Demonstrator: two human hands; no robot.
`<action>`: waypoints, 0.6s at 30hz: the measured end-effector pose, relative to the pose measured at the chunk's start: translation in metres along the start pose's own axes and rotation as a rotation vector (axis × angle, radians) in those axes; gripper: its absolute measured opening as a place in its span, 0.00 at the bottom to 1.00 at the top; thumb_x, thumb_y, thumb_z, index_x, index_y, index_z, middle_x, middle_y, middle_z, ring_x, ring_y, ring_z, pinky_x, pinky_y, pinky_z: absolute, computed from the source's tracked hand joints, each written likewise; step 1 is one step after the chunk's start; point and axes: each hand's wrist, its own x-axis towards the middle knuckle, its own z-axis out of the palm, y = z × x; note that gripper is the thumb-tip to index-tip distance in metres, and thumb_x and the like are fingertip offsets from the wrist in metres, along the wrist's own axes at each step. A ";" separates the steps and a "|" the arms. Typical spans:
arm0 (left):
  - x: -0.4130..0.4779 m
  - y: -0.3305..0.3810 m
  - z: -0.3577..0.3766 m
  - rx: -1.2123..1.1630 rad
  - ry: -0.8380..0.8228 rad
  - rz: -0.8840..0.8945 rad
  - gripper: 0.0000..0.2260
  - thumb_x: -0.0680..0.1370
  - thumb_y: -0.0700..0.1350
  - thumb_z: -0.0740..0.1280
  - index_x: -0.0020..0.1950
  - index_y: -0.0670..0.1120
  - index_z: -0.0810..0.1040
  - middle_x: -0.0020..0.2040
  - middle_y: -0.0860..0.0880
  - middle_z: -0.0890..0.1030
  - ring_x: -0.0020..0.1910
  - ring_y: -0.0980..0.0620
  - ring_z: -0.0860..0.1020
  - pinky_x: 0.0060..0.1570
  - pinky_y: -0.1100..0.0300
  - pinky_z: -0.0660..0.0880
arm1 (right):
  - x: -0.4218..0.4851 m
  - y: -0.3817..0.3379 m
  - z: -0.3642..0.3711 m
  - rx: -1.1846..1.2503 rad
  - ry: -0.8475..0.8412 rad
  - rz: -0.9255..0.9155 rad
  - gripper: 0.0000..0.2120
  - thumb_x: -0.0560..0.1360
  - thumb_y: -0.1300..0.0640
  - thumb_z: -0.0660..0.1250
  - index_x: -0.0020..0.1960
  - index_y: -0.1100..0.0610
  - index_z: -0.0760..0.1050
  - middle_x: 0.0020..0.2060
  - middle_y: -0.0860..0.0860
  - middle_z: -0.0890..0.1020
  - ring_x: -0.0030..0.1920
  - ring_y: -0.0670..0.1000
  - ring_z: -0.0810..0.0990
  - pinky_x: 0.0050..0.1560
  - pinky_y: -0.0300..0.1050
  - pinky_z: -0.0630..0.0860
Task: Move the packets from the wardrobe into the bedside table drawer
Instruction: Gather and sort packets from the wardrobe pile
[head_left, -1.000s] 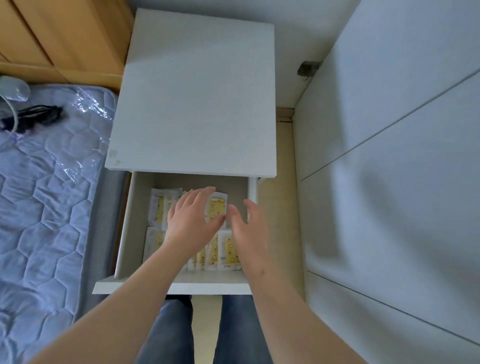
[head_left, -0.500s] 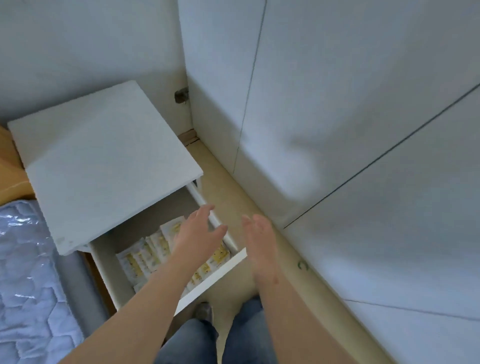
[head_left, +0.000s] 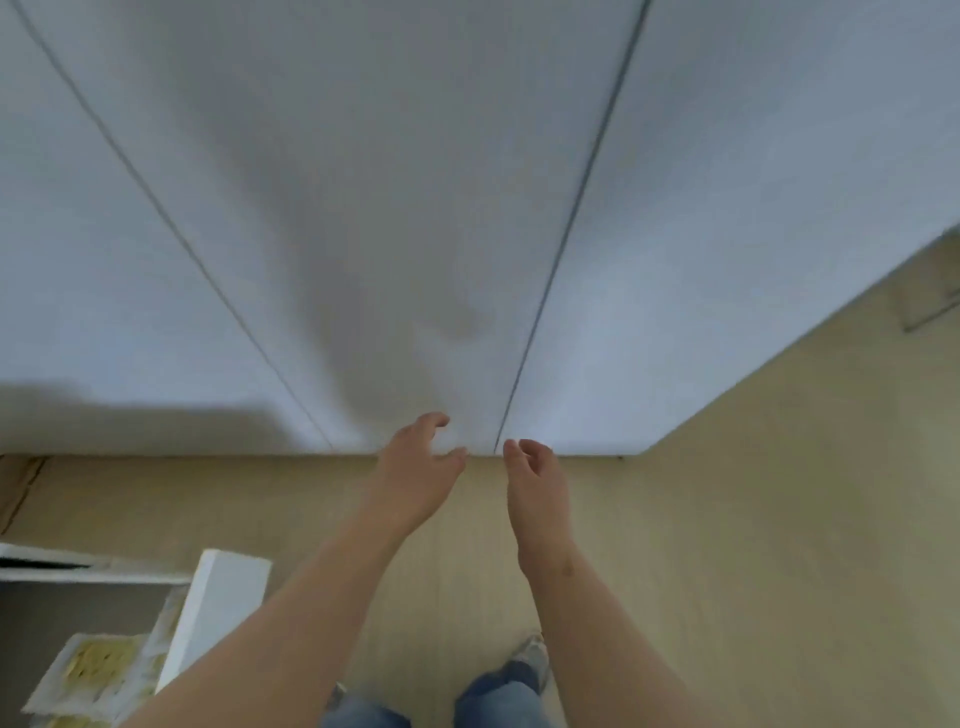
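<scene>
In the head view, both arms reach forward and down toward the foot of the wardrobe (head_left: 363, 218), whose white doors are shut. The left hand (head_left: 415, 467) is empty, its fingers loosely curved and its thumb spread away from them. The right hand (head_left: 537, 483) is also empty. It is seen edge-on with its fingers relaxed and slightly bent. The two hands hang close together on either side of the seam (head_left: 545, 260) between two door panels, just above the doors' bottom edge. This placement suggests they are positioned to pull a door open, since nothing stored inside can be reached while the doors are closed. Whether either hand touches the door cannot be told.

The only packets (head_left: 98, 670) in sight are yellow-and-white ones, already lying in the open drawer (head_left: 218, 597). They are stacked against the inner side of its white wall, by the near corner. They are well apart from both hands, behind and to the left of the left forearm. Any packets left in the wardrobe are hidden behind its doors.
</scene>
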 end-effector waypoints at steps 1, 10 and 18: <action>0.004 0.024 0.022 0.021 -0.036 0.043 0.22 0.79 0.49 0.63 0.72 0.49 0.65 0.70 0.49 0.69 0.67 0.51 0.68 0.62 0.59 0.64 | 0.008 0.001 -0.031 0.041 0.045 0.019 0.20 0.80 0.48 0.59 0.70 0.54 0.66 0.58 0.47 0.72 0.55 0.46 0.70 0.55 0.42 0.66; 0.010 0.211 0.208 0.183 -0.384 0.333 0.22 0.79 0.51 0.63 0.72 0.51 0.65 0.69 0.49 0.69 0.66 0.51 0.69 0.59 0.60 0.65 | 0.049 0.020 -0.274 0.320 0.479 0.117 0.18 0.80 0.49 0.59 0.66 0.55 0.70 0.46 0.44 0.74 0.46 0.46 0.73 0.48 0.42 0.67; 0.001 0.322 0.354 0.320 -0.680 0.504 0.21 0.79 0.51 0.61 0.72 0.51 0.64 0.70 0.49 0.68 0.67 0.50 0.68 0.55 0.60 0.66 | 0.060 0.059 -0.406 0.553 0.748 0.247 0.20 0.80 0.49 0.58 0.69 0.56 0.68 0.62 0.52 0.75 0.52 0.48 0.71 0.50 0.42 0.66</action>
